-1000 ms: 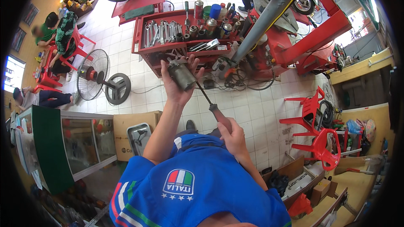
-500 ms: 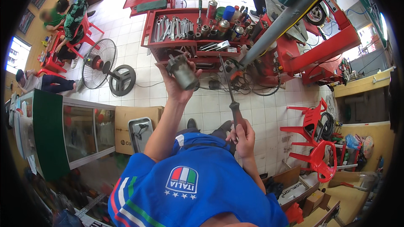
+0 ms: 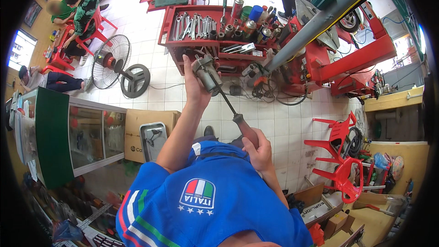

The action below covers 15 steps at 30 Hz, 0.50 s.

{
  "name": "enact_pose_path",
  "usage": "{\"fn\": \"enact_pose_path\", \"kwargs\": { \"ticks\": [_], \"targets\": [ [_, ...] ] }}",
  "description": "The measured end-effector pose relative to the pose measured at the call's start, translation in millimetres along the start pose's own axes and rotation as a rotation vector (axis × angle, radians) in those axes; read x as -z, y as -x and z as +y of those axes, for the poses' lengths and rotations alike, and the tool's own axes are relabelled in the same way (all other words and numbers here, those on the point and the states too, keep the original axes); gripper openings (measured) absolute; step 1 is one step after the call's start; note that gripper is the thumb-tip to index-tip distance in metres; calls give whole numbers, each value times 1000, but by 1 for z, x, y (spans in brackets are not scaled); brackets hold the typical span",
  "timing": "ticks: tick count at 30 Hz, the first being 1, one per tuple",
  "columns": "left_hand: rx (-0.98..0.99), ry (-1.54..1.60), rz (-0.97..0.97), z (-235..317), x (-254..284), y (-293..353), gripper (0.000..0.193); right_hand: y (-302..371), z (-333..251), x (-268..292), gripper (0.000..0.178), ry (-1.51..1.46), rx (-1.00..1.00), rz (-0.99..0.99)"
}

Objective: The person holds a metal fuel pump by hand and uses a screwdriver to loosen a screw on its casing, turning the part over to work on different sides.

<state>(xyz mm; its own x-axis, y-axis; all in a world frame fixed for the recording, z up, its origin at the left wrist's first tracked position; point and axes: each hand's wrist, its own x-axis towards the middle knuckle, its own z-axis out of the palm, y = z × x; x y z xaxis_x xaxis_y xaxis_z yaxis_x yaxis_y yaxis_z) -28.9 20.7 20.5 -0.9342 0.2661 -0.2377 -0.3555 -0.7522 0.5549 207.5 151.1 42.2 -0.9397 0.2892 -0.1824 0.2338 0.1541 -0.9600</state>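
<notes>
My left hand [image 3: 195, 90] is raised in front of me, its fingers closed around a dull grey cylindrical metal motor [image 3: 206, 72] with a bracketed end. In my right hand [image 3: 261, 154], close to my waist, is the handle of a long-shafted screwdriver [image 3: 245, 130]. Its dark shaft slants up and left to the motor's side. The tip meets the motor or passes along it; I cannot tell which. Beyond both hands stands a red tool cart [image 3: 171, 32] bearing a row of wrenches [image 3: 194, 26], several spray cans [image 3: 237, 7] and sockets.
A grey post [image 3: 329, 20] slants across the right, by a red lift frame [image 3: 361, 61]. Cables lie on the tiles below it. A standing fan [image 3: 112, 59], a glass cabinet [image 3: 87, 132] and a metal tray [image 3: 153, 141] are at left. Red chairs [image 3: 336, 139] stand right; people sit farther off.
The screwdriver has swung left, from pointing upward apart from the motor to reaching its side. My right hand has tilted with it. The motor has shifted slightly right and up.
</notes>
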Motion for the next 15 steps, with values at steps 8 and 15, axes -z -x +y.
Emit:
{"fn": "enact_pose_path", "kwargs": {
  "ticks": [8, 15],
  "targets": [
    [2, 0, 10, -5, -4, -1, 64, -1, 3, 4, 41, 17, 3, 16],
    [13, -16, 21, -9, -9, 4, 65, 1, 4, 3, 39, 30, 8, 25]
  ]
}}
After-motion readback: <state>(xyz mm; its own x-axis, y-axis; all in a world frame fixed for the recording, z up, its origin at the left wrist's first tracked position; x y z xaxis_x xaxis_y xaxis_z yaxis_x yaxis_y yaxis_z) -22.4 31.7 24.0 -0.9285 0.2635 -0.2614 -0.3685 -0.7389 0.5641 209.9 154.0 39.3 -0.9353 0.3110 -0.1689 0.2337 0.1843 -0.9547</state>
